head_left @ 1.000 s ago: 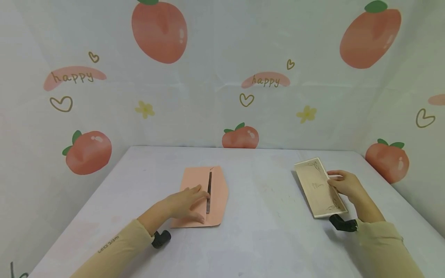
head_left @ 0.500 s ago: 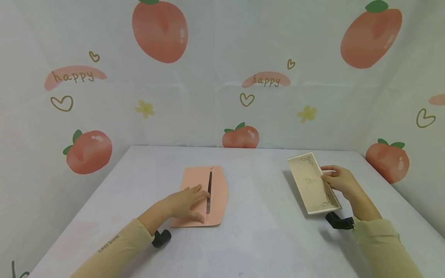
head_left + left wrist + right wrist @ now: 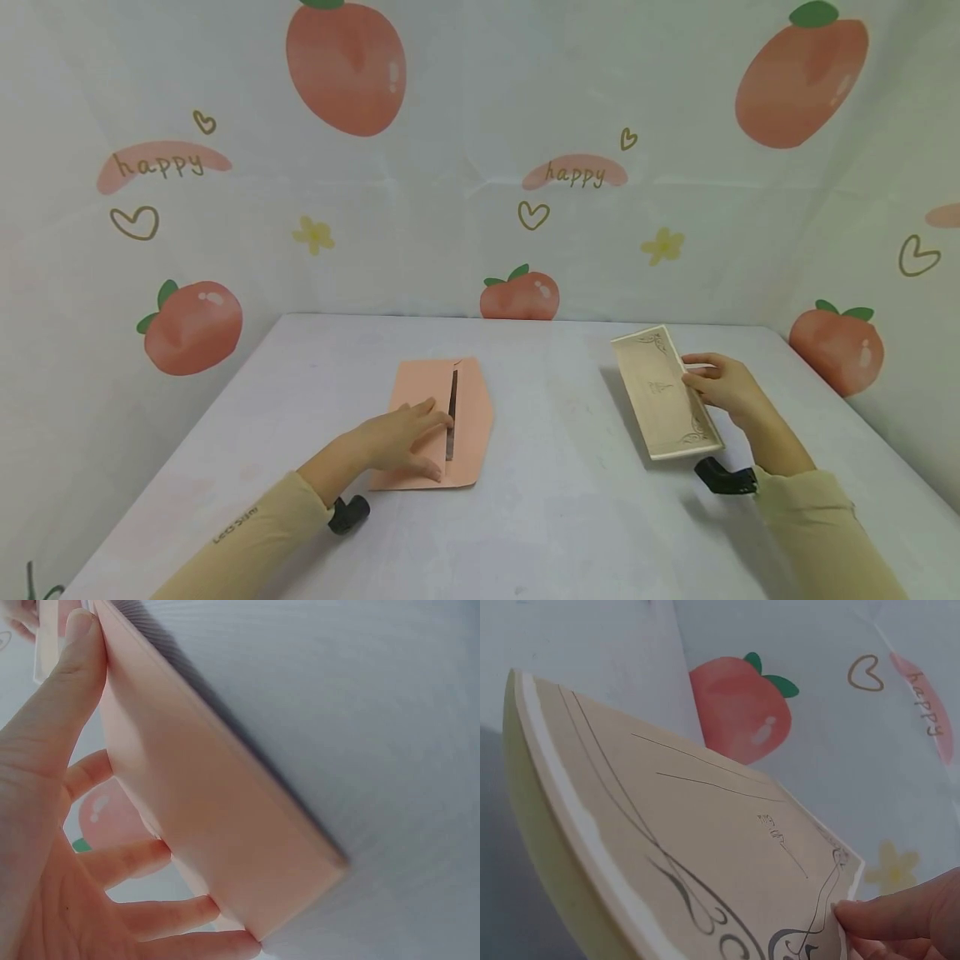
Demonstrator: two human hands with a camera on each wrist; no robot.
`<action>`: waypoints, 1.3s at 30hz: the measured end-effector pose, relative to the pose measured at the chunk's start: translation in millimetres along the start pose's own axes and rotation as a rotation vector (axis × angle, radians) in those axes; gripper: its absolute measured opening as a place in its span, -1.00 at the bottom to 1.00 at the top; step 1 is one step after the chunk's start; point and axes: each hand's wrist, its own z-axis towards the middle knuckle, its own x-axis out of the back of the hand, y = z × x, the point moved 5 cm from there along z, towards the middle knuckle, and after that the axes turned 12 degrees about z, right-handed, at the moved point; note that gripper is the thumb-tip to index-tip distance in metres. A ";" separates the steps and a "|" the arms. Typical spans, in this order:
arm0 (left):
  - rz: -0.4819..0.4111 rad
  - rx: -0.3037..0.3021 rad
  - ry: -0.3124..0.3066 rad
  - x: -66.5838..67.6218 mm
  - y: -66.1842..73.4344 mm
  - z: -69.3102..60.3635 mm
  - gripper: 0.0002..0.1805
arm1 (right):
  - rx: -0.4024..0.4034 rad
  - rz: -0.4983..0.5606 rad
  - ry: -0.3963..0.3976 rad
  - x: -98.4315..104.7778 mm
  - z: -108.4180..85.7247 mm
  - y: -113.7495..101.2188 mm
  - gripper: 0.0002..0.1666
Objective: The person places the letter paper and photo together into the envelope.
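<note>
A peach-pink envelope lies on the white table left of centre, its pointed flap side to the right. A dark strip runs along its opening. My left hand rests on the envelope with fingers spread; in the left wrist view the thumb and fingertips touch the envelope. On the right, a cream card with scrollwork corners is tilted off the table. My right hand pinches its right edge. In the right wrist view the thumb lies on the card; the fingers behind it are mostly hidden.
The white tabletop stretches between the two hands. Behind it hangs a white cloth printed with peaches, hearts and flowers. Black wrist-worn devices sit at the left wrist and the right wrist.
The right hand has carried the card leftward and slightly away from me, and the card looks more raised. The left hand and the envelope stay where they were.
</note>
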 end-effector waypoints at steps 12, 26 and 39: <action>0.004 0.011 -0.004 -1.1 -0.3 0.8 -0.20 | 0.032 0.027 -0.034 -16.4 -0.2 -7.1 -0.43; 0.000 0.033 -0.020 -1.8 -1.0 0.3 -0.18 | 0.047 0.031 -0.044 -28.5 1.8 -12.4 -0.44; 0.009 0.020 -0.016 -1.5 0.4 -0.4 -0.21 | 0.076 0.063 -0.060 -42.3 4.4 -16.5 -0.45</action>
